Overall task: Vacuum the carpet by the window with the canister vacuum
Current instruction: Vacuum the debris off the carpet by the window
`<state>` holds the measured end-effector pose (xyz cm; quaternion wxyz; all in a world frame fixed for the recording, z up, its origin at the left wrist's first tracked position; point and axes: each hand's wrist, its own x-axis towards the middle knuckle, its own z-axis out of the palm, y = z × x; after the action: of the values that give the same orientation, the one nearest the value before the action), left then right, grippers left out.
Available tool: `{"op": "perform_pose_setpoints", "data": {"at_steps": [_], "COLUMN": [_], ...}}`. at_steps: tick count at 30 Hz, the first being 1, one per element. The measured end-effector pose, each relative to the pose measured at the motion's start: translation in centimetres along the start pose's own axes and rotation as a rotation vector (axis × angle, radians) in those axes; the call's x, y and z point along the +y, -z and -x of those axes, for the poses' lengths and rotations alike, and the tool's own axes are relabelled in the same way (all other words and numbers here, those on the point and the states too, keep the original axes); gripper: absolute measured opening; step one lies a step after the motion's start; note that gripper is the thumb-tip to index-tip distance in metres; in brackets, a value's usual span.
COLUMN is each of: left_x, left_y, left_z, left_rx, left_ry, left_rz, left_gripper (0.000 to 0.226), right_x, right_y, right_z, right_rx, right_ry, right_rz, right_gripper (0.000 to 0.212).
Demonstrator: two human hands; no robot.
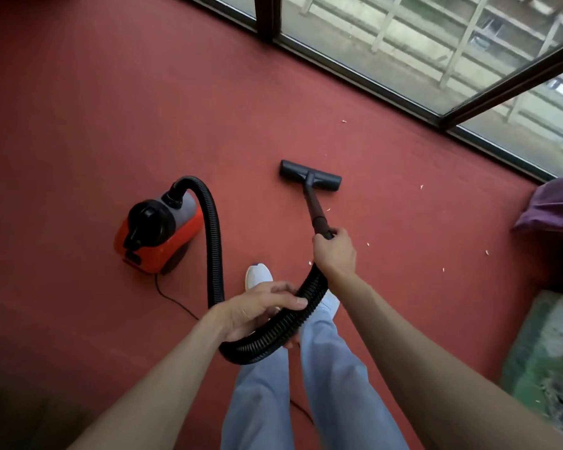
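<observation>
The canister vacuum (156, 228) sits on the red carpet (111, 108) to our left, well apart from the window (403, 43); we cannot see inside it. Our right hand (335, 251) wraps tight round the top of the wand (315, 209), whose floor head (310, 175) lies flat on the carpet among pale scraps (367, 244). Our left hand (257, 308) curls round the ribbed hose (213, 235), thumb over and fingers under.

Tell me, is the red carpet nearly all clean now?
Not yet. Looks done: the red carpet left of the flat black floor nozzle shows no crumbs. In hand: the right hand grips the dark wand, the left hand holds the black ribbed hose. Left: pale scraps lie scattered right of the nozzle, toward the window.
</observation>
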<state>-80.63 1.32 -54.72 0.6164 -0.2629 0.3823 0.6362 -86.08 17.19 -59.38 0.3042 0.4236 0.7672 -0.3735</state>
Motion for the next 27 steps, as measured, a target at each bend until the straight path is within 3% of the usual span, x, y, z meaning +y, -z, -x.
{"op": "perform_pose_setpoints", "data": {"at_steps": [5, 9, 12, 14, 20, 27], "left_x": [1.7, 3.7, 5.1, 6.1, 9.4, 10.9], "left_y": [0.3, 0.1, -0.3, -0.4, 1.2, 2.3], "left_z": [-0.7, -3.2, -3.7, -2.6, 2.3, 1.6], "left_rx": [0.232, 0.387, 0.345, 0.253, 0.047, 0.193], "left_ry": [-0.148, -0.315, -0.389, -0.395, -0.336, -0.361], "left_rz": [0.013, 0.016, 0.027, 0.004, -0.227, -0.458], "left_gripper": [0.029, 0.038, 0.03, 0.04, 0.046, 0.052], "right_x": [-1.8, -3.7, -4.3, -4.8, -5.0, -6.7], "right_y": [-1.2, -0.7, -0.2, 0.6, 1.3, -1.6], "right_z": [-4.0, -7.0, -7.4, -6.8, -3.6, -7.8], "right_rx": [-0.237, -0.264, -0.174, -0.133, -0.152, -0.097], "right_ry": [-0.245, -0.196, -0.133, -0.107, -0.166, -0.144], "right_rz": [-0.601, -0.755, -0.805, -0.836, -0.82, -0.87], "right_gripper": [0.015, 0.018, 0.019, 0.02, 0.019, 0.012]}}
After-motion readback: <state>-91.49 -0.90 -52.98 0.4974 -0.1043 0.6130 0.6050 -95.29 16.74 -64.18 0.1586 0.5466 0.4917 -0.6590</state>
